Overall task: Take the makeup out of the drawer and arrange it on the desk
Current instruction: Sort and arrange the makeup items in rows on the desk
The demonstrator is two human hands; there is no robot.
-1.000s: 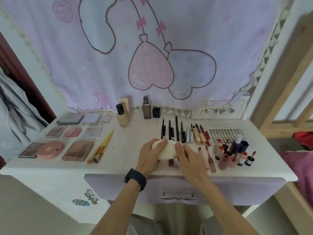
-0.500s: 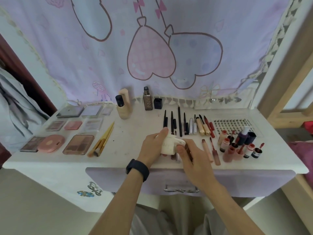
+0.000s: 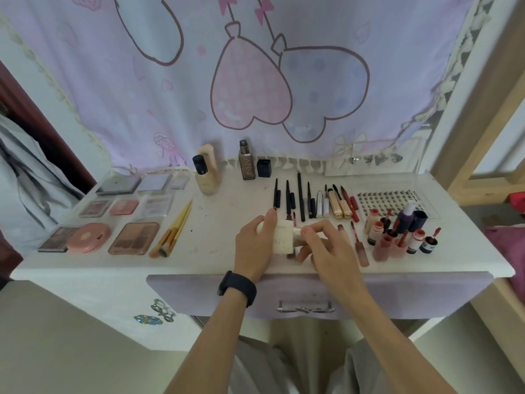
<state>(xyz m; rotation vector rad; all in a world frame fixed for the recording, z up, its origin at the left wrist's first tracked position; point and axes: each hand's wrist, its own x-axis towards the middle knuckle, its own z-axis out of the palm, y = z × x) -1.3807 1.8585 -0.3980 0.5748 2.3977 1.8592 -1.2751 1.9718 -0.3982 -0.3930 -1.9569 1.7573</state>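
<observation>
We see a white desk (image 3: 221,223), matte and scuffed, with a rounded front edge. A lilac drawer (image 3: 397,291) sits under that edge and has a metal bow-shaped handle (image 3: 305,308). Behind hangs a thin lilac cloth (image 3: 199,95) printed with outlined hearts, lace trim along its hem. A pale wooden frame (image 3: 483,109) stands at the right. At the left end we note flat rectangular palettes (image 3: 133,241), clear-lidded, in rows, and a round glossy pink compact (image 3: 88,240) near the front-left corner. Yellow-handled brushes (image 3: 173,231) lie slanted just beside them. Along the back edge stand beige foundation bottles (image 3: 206,177), a brown glass bottle (image 3: 246,163) and a black cube cap (image 3: 264,167). Right of centre we see thin black and gold pencils (image 3: 301,200) in a row, then a clear lash tray (image 3: 389,200), with small red and pink lip glosses (image 3: 397,237) clustered near the front-right corner. The cream bottle (image 3: 282,240), smooth and blocky, is at the middle of the front edge; we cannot tell whether it touches the desk. The left hand (image 3: 255,245), black wristband (image 3: 238,287) on its wrist, wraps curled fingers round the bottle. The right hand (image 3: 326,248) pinches the bottle's right end with thumb and forefinger.
</observation>
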